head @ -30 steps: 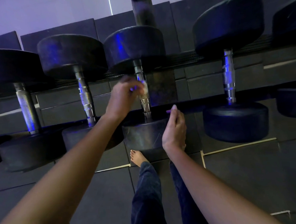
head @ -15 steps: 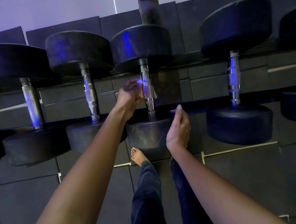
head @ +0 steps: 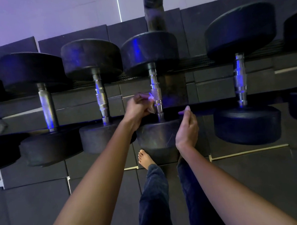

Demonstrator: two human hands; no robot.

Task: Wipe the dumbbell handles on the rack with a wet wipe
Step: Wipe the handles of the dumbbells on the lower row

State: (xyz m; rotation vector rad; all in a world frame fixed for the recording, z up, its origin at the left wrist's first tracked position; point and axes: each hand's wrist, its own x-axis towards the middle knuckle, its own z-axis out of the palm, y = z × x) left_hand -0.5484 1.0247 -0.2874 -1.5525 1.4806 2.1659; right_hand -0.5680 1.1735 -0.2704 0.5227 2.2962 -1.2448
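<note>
Left grip (head: 137, 107) pinching wet wipe (head: 151, 110), against dumbbell handle (head: 155, 92)

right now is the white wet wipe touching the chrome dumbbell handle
Touching: the head view shows the left hand pressing the crumpled white wet wipe against the knurled chrome handle, no gap.

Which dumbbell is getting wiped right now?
The middle dumbbell, the one just above the bare foot. The left hand holds a wet wipe against its shiny handle. No hand is on the other dumbbells' handles.
</note>
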